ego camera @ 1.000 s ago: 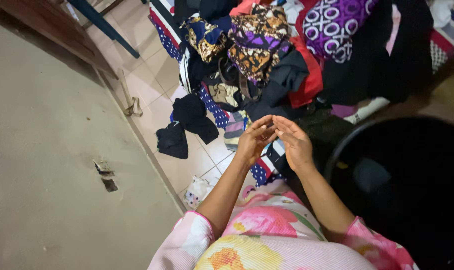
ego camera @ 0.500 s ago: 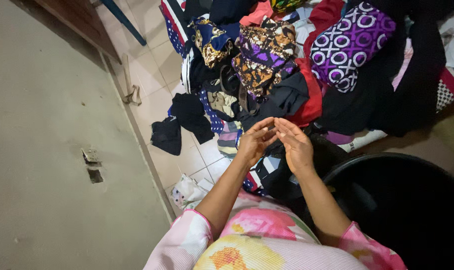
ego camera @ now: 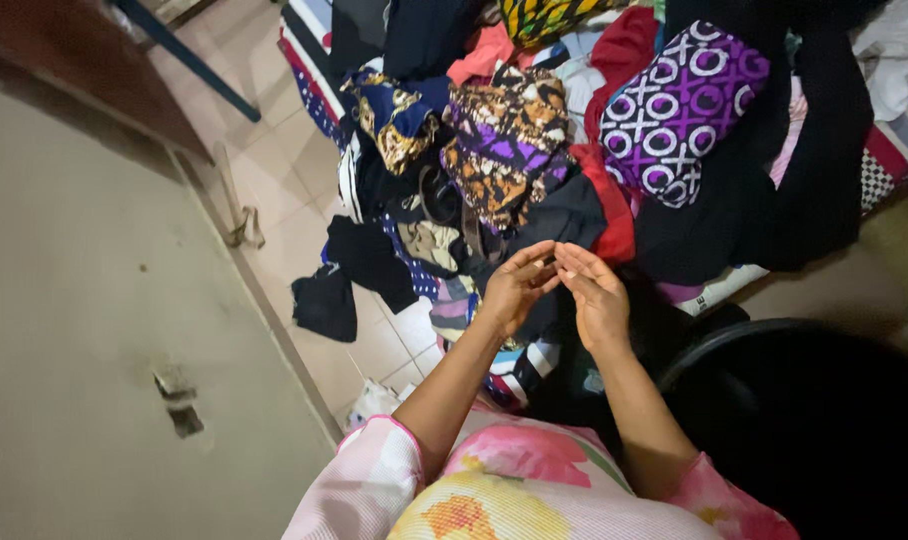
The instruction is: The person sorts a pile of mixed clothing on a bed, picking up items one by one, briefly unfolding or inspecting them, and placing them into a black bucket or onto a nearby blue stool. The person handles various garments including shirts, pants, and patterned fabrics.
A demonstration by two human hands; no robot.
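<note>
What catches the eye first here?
A big heap of clothes fills the top, with a purple cloth with white rings standing out at upper right. In the middle, the left hand and right hand meet fingertip to fingertip above it. A black tub sits at lower right.

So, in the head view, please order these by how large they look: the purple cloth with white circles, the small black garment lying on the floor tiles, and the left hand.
1. Purple cloth with white circles, clearly largest.
2. Black garment and left hand look alike; the hand is nearer the camera, so I cannot rank them.
</note>
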